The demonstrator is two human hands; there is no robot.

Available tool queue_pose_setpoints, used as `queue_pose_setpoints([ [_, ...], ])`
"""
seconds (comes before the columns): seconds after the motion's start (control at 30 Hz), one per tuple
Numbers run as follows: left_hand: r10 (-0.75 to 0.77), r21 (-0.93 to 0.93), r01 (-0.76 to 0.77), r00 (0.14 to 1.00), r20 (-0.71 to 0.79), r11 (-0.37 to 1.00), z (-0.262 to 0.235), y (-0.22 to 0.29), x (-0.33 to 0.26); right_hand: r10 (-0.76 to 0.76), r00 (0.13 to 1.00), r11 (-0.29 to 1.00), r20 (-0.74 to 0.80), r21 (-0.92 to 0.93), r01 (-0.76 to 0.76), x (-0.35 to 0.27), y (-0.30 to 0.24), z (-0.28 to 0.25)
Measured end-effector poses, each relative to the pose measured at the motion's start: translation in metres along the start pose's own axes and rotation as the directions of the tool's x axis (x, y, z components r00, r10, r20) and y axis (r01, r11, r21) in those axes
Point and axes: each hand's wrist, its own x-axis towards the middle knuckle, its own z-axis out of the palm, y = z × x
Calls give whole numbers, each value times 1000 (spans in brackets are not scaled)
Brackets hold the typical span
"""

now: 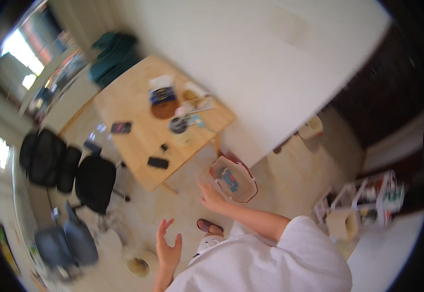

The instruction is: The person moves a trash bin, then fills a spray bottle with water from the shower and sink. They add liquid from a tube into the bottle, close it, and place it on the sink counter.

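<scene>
My left hand is raised in front of me, its fingers and thumb apart and nothing in it. My right hand reaches forward beside a pale waste bin with a red rim. Its fingers look stretched out, though motion blurs them, and I see nothing held. Whether it touches the bin's rim I cannot tell. Inside the bin lies a crumpled blue and pink wrapper. The bin stands on the floor by the near right corner of a wooden table.
On the table are a phone, a black case-like object, a dark-topped cup and a blue-and-white bag. A black office chair and grey chair stand left. A white rack is at right.
</scene>
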Motion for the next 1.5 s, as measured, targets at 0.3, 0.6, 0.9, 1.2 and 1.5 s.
queue_pose_setpoints([
  [0.3,127,-16,-130,926,356,991,140,62,50,675,728,737,-119,74,-672,-288,211,-136],
  [0.6,219,-92,-201,825,522,975,244,114,91,725,632,689,-274,291,-664,-357,229,-94],
  [0.9,293,41,-405,723,626,913,392,209,127,697,567,705,-439,278,-652,-360,340,-204],
  [1.2,182,214,-361,799,574,908,501,220,237,739,586,673,-332,395,-625,-264,456,-304],
  [1.5,300,147,-420,814,498,895,626,321,378,830,511,557,-224,379,-739,-251,581,-407],
])
